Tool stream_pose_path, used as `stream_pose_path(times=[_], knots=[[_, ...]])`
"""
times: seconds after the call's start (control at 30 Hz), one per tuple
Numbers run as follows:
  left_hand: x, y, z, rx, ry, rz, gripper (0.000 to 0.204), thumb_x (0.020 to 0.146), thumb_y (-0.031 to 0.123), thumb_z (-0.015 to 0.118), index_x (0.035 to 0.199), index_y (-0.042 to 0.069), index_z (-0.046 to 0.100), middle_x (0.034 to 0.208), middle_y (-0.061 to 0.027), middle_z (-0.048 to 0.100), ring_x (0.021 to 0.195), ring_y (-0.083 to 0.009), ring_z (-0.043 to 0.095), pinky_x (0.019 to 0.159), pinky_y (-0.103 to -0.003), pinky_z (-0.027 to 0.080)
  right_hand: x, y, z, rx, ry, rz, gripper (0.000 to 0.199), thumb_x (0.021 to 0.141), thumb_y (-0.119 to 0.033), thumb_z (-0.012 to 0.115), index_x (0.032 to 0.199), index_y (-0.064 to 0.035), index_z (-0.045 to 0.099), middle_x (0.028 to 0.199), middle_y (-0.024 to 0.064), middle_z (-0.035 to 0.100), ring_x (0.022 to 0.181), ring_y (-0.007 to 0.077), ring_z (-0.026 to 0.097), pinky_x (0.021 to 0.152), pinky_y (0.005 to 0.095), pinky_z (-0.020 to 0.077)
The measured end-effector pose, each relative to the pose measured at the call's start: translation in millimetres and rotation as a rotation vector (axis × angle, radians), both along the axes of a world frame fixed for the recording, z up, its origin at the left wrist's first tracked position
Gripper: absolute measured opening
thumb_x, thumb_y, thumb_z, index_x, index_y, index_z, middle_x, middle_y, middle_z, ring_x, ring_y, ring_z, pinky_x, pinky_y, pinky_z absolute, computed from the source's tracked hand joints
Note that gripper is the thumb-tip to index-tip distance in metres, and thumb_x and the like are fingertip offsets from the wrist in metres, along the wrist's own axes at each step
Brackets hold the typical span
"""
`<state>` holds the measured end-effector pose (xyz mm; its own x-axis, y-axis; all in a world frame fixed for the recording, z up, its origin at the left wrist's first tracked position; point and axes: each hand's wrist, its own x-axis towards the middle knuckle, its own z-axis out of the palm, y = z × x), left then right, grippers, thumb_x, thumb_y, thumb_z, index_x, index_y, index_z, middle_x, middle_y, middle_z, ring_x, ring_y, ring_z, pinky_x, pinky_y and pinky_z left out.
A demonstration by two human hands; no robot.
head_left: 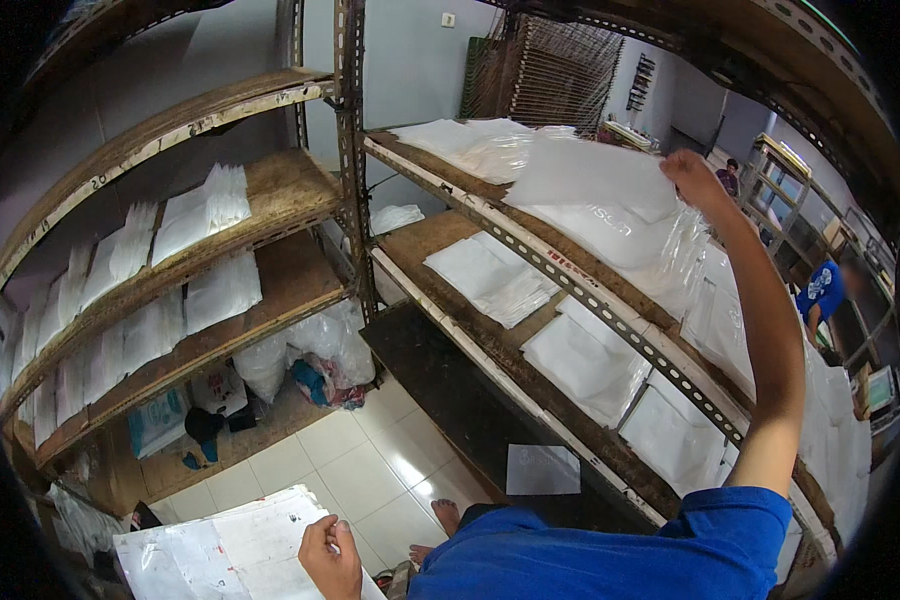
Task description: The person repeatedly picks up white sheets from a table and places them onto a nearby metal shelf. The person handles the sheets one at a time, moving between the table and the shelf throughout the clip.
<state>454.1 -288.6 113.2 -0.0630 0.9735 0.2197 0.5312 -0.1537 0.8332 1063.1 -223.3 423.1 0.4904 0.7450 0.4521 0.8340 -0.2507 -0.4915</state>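
My right hand [692, 178] reaches up over the upper right shelf. Its fingers are closed on the corner of a thin translucent plastic sheet [585, 172], which stretches leftward above a pile of clear-wrapped white packs [610, 225]. At the lower left my left hand [332, 555] is closed, with curled fingers, at the right side of a stack of large white sheets [240, 550] bearing small marks. Whether it grips anything there is hidden. A small translucent sheet [543, 470] lies on a dark low surface [440, 375] in front of me.
More folded white packs [495, 280] lie on the lower right shelf [420, 240]. Stacks of white bags [205, 210] fill the left shelves. Below them are bulging plastic bags [310, 350]. A metal post [350, 150] divides the racks. Another person in blue [820, 292] is at far right.
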Motion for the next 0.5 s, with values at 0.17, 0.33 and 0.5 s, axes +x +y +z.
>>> stream_pose_path(times=[0.17, 0.33, 0.5], knots=[[7.1, 1.8, 7.0, 0.0, 0.027, -0.033, 0.019, 0.088, 0.014, 0.063, 0.099, 0.0, 0.067, 0.087, -0.0148, 0.067, 0.072, -0.0225, 0.061, 0.067, -0.031, 0.049, 43.3, -8.3, -44.5, -0.215, -0.509, 0.002, 0.021, 0.083, -0.017, 0.057, 0.079, 0.0028, 0.062, 0.072, 0.0185, 0.062, 0.071, 0.0307, 0.062, 0.066, 0.0415, 0.0489], [17.6, -0.3, 3.7, 0.059, 0.004, -0.072, 0.02, 0.087, 0.013, 0.062, 0.099, -0.002, 0.066, 0.088, -0.0172, 0.066, 0.075, -0.0266, 0.062, 0.069, -0.034, 0.05, 28.4, -2.4, -58.5, -0.276, -0.487, -0.069, 0.022, 0.081, -0.016, 0.053, 0.08, 0.0042, 0.06, 0.089, 0.0281, 0.061, 0.089, 0.0431, 0.058, 0.081, 0.0486, 0.0452], [8.1, -9.2, 12.5, 0.045, 0.038, -0.034, 0.014, 0.08, 0.01, 0.067, 0.089, -0.002, 0.066, 0.078, -0.0149, 0.065, 0.065, -0.0275, 0.063, 0.063, -0.035, 0.049, 102.8, 2.3, -36.3, -0.392, -0.591, 0.274, 0.035, 0.089, -0.022, 0.055, 0.114, 0.003, 0.057, 0.107, 0.0233, 0.058, 0.103, 0.0354, 0.055, 0.092, 0.0429, 0.042]])
